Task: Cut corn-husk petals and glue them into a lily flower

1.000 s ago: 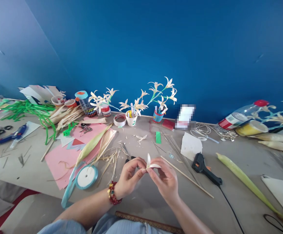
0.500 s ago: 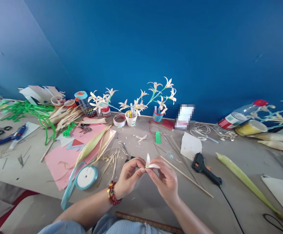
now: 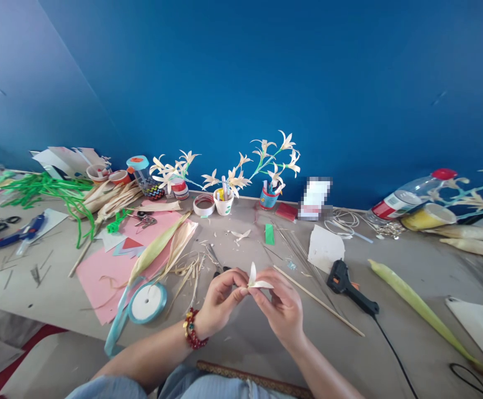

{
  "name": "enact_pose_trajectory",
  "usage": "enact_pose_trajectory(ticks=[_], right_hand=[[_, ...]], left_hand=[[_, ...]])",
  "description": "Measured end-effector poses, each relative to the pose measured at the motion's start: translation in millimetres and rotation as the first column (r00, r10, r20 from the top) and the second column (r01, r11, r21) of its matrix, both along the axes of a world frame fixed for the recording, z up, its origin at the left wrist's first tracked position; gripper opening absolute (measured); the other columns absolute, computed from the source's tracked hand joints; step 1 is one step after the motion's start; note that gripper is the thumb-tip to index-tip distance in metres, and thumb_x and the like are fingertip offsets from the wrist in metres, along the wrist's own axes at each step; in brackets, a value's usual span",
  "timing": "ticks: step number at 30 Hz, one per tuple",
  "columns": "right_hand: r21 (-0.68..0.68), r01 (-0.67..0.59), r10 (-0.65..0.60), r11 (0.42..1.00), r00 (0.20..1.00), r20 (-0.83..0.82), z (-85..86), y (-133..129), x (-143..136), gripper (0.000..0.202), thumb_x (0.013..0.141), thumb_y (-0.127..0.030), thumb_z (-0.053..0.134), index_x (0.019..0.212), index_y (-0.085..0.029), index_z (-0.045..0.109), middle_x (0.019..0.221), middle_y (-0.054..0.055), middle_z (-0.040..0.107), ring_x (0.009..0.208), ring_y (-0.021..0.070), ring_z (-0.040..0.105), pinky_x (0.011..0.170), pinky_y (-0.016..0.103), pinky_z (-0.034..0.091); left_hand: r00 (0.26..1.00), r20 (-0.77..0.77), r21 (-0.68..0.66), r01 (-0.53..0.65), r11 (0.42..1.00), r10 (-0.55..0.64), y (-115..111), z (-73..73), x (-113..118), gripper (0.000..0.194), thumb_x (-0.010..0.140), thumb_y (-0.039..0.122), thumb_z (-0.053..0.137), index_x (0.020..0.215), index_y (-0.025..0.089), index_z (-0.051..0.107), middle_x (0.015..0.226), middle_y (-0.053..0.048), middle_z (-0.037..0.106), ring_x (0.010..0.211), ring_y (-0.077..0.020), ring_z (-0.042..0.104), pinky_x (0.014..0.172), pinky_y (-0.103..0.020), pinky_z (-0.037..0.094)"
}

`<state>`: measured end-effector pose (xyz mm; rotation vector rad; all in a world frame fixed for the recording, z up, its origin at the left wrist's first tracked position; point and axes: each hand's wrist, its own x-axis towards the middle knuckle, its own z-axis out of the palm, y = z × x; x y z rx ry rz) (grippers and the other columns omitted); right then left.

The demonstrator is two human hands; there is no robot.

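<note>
Near the table's front, a small white flower piece [image 3: 253, 275] with pointed petals is held between both hands. My left hand [image 3: 224, 299] pinches its base with thumb and fingers. From the other side, my right hand [image 3: 281, 305] grips the piece by its lower petal, fingers curled. One petal points up, another points right. Just behind my left hand lie scissors [image 3: 215, 260], partly hidden by the fingers. Loose white petals [image 3: 240, 236] rest on the table farther back.
A black glue gun [image 3: 352, 288] and a thin wooden stick [image 3: 320, 302] lie right of my hands. Left are a ribbon spool [image 3: 147, 302], pink paper [image 3: 96, 277] and corn husks [image 3: 158, 249]. Cups [image 3: 224, 205] and husk flowers [image 3: 262, 149] stand along the wall.
</note>
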<state>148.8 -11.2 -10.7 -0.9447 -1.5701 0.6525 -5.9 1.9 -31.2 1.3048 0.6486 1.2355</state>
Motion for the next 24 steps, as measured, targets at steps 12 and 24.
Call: enact_pose_trajectory(ticks=[12, 24], right_hand=[[-0.055, -0.019, 0.018, 0.998, 1.0, -0.025, -14.3, -1, 2, 0.011, 0.084, -0.013, 0.066, 0.089, -0.023, 0.068, 0.088, 0.005, 0.061, 0.081, 0.0195, 0.06, 0.07, 0.031, 0.05], [-0.21, -0.043, 0.001, 0.977, 0.98, -0.199, -22.2, -1, -7, 0.006, 0.087, -0.022, 0.064, 0.084, -0.023, 0.069, 0.087, 0.005, 0.057, 0.078, 0.0175, 0.057, 0.062, 0.026, 0.047]], left_hand=[[0.999, -0.01, -0.007, -0.034, 0.999, 0.034, 1, -3.1, -2, 0.015, 0.089, 0.025, 0.059, 0.078, 0.015, 0.06, 0.08, -0.005, 0.059, 0.079, -0.0167, 0.055, 0.074, -0.029, 0.043], [0.995, -0.019, 0.031, -0.094, 0.995, 0.095, 3, -9.9, 0, 0.012, 0.088, 0.022, 0.059, 0.079, 0.016, 0.064, 0.084, -0.006, 0.061, 0.081, -0.0171, 0.057, 0.076, -0.029, 0.044]])
